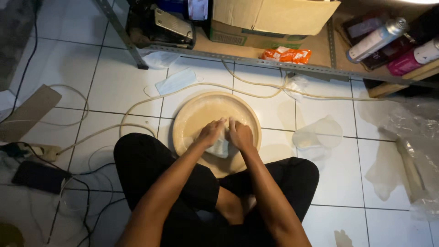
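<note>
On the white tiled floor sits one round beige basin (250, 120) of cloudy water. Inside it, one pale cloth (219, 147) is bunched between two hands: left hand (211, 132) and right hand (241, 135), both curled tight around it, knuckles forward. One clear plastic jug (318, 133) stands just right.

Basin (183, 120) rim hems the hands (226, 133); hose (137, 106) just beyond.

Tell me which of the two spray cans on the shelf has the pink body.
The lower can, nearest the right edge, has the pink body with a white end. The other can, above it to the left, is silvery blue. Both lie tilted.
</note>
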